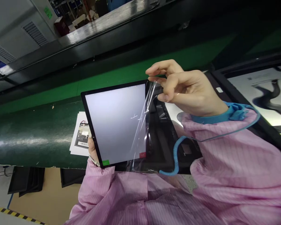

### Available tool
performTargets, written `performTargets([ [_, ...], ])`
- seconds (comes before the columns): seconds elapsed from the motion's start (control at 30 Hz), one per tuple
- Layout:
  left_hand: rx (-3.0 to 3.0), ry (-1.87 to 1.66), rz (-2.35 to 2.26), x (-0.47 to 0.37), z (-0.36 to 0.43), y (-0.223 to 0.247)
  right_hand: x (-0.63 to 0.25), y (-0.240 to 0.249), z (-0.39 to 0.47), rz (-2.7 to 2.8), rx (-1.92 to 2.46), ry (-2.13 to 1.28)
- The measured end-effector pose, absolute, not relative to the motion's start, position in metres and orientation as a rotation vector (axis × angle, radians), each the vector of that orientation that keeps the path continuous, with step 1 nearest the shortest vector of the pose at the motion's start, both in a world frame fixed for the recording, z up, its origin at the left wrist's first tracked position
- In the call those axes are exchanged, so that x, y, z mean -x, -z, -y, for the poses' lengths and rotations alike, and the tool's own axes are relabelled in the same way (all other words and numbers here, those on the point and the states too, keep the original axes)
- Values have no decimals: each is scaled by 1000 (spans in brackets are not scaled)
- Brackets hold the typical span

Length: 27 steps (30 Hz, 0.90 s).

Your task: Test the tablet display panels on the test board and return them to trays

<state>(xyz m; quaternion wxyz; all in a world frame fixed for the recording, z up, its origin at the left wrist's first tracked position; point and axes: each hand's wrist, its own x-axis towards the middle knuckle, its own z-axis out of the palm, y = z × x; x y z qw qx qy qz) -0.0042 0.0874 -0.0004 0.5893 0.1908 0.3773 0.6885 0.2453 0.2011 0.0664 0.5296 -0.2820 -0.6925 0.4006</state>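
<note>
Clear film (144, 125), its upper end pinched in the grip of the right hand (187, 90), slants across the right side of a lit tablet (114, 125), which the left hand (91, 148) clamps by its left edge above the green desk (37, 137) (a white sheet (78, 151) lies there, partly behind the tablet).

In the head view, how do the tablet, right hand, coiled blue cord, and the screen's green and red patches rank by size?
Tablet
Right hand
Coiled blue cord
Green patch, red patch: too alike to rank
</note>
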Motion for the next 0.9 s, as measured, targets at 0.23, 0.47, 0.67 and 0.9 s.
performTargets([
  [0.23,-446,-1573,-937,1,-92,-8,-193,-70,-197,1826,1061,-424],
  [0.47,-449,-1379,-1073,14,-105,-45,-171,-57,-222,1807,1027,-882],
  [0.67,-780,-1023,-1047,-18,-111,-79,-173,-45,-228,1549,965,-1247],
  [0.9,-1062,-872,-1011,-34,-115,-66,-172,-39,-228,1289,987,-1377],
])
